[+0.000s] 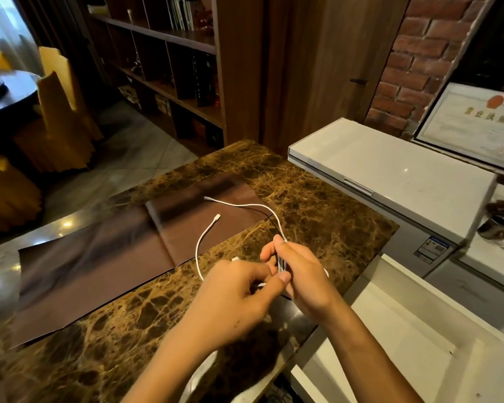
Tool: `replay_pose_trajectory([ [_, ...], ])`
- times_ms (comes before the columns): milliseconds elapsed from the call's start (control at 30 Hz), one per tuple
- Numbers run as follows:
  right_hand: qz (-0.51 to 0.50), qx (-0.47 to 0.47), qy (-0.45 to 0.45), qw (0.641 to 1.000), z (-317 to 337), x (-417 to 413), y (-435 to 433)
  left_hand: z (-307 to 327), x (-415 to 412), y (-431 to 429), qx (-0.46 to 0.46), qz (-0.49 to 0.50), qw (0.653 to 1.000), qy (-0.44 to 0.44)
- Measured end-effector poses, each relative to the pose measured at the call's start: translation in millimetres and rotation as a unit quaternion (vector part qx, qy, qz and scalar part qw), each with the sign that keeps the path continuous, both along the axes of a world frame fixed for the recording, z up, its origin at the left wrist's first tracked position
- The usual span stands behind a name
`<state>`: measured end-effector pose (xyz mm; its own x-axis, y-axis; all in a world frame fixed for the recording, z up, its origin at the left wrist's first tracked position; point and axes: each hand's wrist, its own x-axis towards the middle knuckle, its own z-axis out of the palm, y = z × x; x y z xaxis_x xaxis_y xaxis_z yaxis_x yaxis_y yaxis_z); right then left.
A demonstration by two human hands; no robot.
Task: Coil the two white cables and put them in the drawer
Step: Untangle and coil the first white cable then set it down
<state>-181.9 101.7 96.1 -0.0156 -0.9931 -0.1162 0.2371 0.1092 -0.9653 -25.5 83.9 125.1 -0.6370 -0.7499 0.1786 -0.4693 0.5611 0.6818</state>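
Head view looks down on a brown marbled bench (317,205) where both hands meet near its right edge. Right hand (300,274) holds several white loops of cable as a bundle (282,264): its fingers (277,242) are curled closed around the strands, with the thumb pressed against them from the near side. Left hand (233,298) sits just beside it, touching the same bundle; its thumb (277,282) and curled fingers are pressed together, pinching a short piece of white cable at the lower end of the loops.

Two loose white tails run away from the hands. One cable (242,205) leaves the top of the right hand's grip, arcs up and left, and lies across the far corner of a dark brown mat (99,263) spread on the bench, ending in a small plug. Another cable (202,239) curves out to the left from under the left hand, crosses the mat's edge, and ends in a white plug resting on the mat. Whether both tails belong to one cable or to two cannot be told, since the hands cover the join.

To the right of the bench, below its edge, a white drawer (390,324) stands pulled open; none of the cable is in it. Beyond it sits a white chest freezer (390,170) with its lid down.
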Motion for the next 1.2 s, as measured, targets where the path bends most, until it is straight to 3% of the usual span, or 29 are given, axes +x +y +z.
replay_pose_trajectory([
  [100, 0.006, 0.001, 0.03, 1.0, -3, 7, 5, 14, 2, -10, -0.02, -0.004, 1.0, -0.004],
  [333, 0.025, 0.031, -0.03, 0.999, -16, 19, 15, 39, -7, -37, -0.06, 0.005, 0.998, 0.001],
  [633, 0.047, 0.041, -0.123, 0.99, -9, 38, 28, 43, -21, -58, -0.088, -0.025, 0.993, 0.074],
  [933, 0.08, -0.013, -0.034, 0.996, 5, 40, 39, 22, -26, -65, -0.032, -0.011, 0.987, 0.155],
  [1200, 0.109, -0.053, -0.084, 0.989, 27, 31, 39, 9, -30, -52, 0.053, 0.022, 0.974, 0.22],
])
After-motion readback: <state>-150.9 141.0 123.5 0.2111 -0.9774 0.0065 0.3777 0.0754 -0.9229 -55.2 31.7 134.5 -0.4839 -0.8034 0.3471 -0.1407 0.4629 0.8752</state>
